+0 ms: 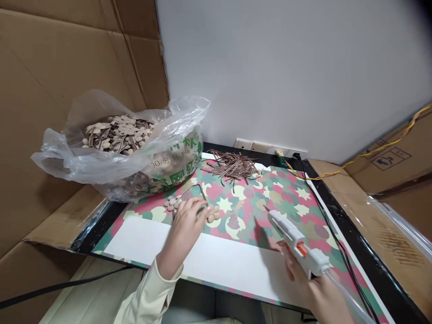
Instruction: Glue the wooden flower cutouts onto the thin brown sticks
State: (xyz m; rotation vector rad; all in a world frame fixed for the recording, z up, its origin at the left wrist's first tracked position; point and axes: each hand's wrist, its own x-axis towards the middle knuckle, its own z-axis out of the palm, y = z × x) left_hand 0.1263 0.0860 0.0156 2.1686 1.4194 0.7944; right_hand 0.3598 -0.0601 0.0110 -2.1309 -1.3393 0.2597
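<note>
My left hand (187, 221) rests on the patterned mat (270, 198), fingers curled over small wooden flower-shaped pieces (213, 214) and a thin bent wooden strip (195, 189). More flower pieces (171, 202) lie just left of its fingers. My right hand (297, 265) grips a white glue gun (297, 240) with an orange trigger. The gun's nozzle points up and left over the mat, a hand's width right of my left hand. A clear glue stick (347, 297) sticks out of the gun's back.
A clear plastic bag (135, 148) full of wooden pieces sits at the back left. A pile of thin brown strips (232, 166) lies at the back. Black cables (334, 234) run along the right edge from a wall socket (266, 146). Cardboard (50, 90) walls stand left and right.
</note>
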